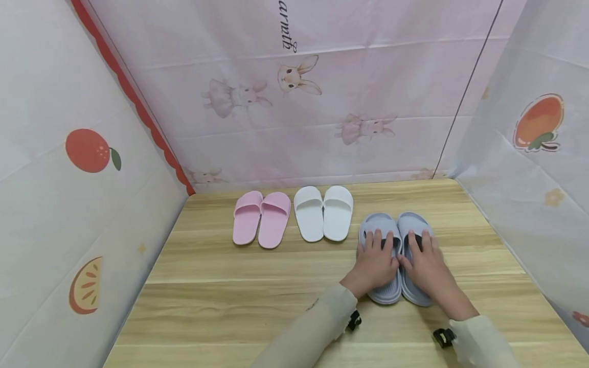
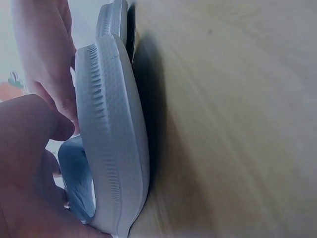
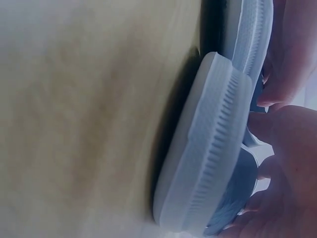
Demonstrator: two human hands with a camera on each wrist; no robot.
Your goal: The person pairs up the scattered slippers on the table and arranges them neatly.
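Observation:
Two grey-blue slippers stand side by side on the wooden board, toes toward the back: the left slipper (image 1: 385, 295) and the right slipper (image 1: 415, 295). My left hand (image 1: 375, 266) holds the left one from above, fingers over its upper and thumb at the inner edge. Likewise my right hand (image 1: 427, 268) grips the right one, its thumb close to the other thumb. Both wrist views show the ribbed side of a sole at the board, with a dark shadow beneath. Parts of the uppers are hidden under the fingers.
A pair of white slippers (image 1: 338, 222) and a pair of pink slippers (image 1: 272, 230) lie to the left on the wooden board (image 1: 257, 296). Printed cloth walls (image 1: 313, 153) enclose the board at the back and on both sides.

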